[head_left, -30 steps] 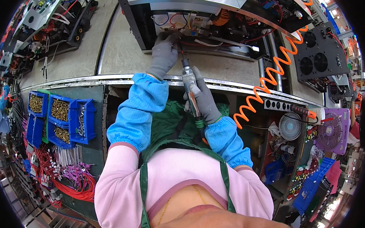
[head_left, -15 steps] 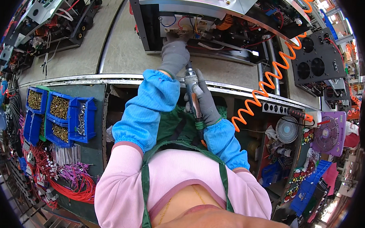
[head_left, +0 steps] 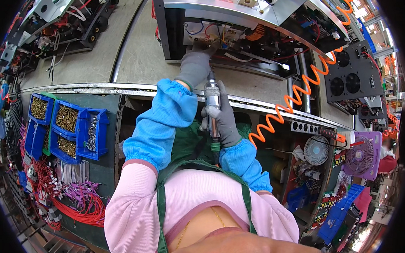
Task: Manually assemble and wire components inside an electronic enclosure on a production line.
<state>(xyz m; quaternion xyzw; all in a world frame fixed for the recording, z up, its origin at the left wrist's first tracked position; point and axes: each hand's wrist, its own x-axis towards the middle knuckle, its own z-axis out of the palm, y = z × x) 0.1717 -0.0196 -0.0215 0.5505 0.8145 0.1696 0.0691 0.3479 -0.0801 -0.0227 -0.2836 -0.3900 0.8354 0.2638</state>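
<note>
My right hand (head_left: 224,123), in a grey glove, is closed round an air screwdriver (head_left: 212,100) with a silver body and a green fitting at its near end. The driver's tip points away from me, toward the open side of a black metal machine chassis (head_left: 172,39). My left hand (head_left: 195,68), gloved too, reaches into that side beside the tip. Its fingers are hidden among wires and parts, so what they touch cannot be seen. Inside the chassis, an orange-wound coil (head_left: 256,33) and red and blue wires show.
An orange coiled air hose (head_left: 282,113) hangs across the right side. Blue bins (head_left: 92,155) of screws stand at left, above red wire bundles (head_left: 83,209). A black unit with fans (head_left: 349,78) and other half-built machines (head_left: 68,34) sit on the line. A purple fan (head_left: 363,154) is at far right.
The driver in my right hand has swung a little straighter, its near end moving left. The chassis appears slightly further right and lower in view. My left hand stays at its opening.
</note>
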